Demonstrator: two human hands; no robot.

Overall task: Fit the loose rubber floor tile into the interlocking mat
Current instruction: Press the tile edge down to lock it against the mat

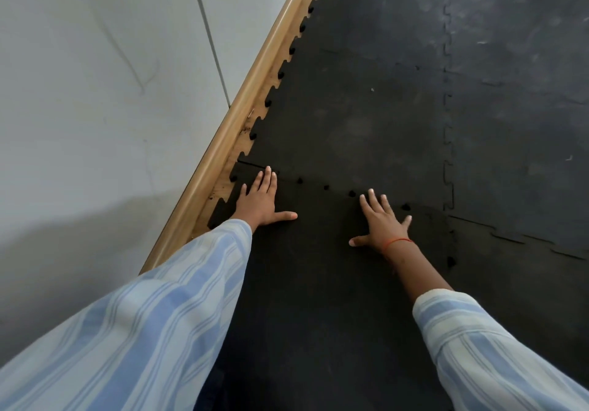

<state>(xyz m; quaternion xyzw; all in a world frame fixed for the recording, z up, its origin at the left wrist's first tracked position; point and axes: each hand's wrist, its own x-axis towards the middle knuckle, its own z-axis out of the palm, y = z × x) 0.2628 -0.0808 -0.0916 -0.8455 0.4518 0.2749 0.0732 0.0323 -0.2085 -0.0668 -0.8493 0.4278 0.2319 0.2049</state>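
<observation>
The loose black rubber floor tile [318, 267], matte and slightly grainy, lies flat on the floor with its toothed far edge against the neighbouring tile of the black interlocking rubber mat [350, 117]. Its visible length runs from the person toward that seam; I cannot tell its full shape, because the sleeves cover the near part. Along the seam a few small dark gaps show where the rounded teeth are not fully seated.

The left hand [259, 202] lies flat and open on the tile's far left corner, fingers spread and pointing to the seam, gripping nothing. The right hand [382, 222] is also open and flat, palm down on the tile just before the seam, with a thin red thread at the wrist.

Left of the tile, a rounded wooden skirting strip [242, 114] runs along the grey wall [95, 92], and the tile's puzzle-shaped side teeth face it.
</observation>
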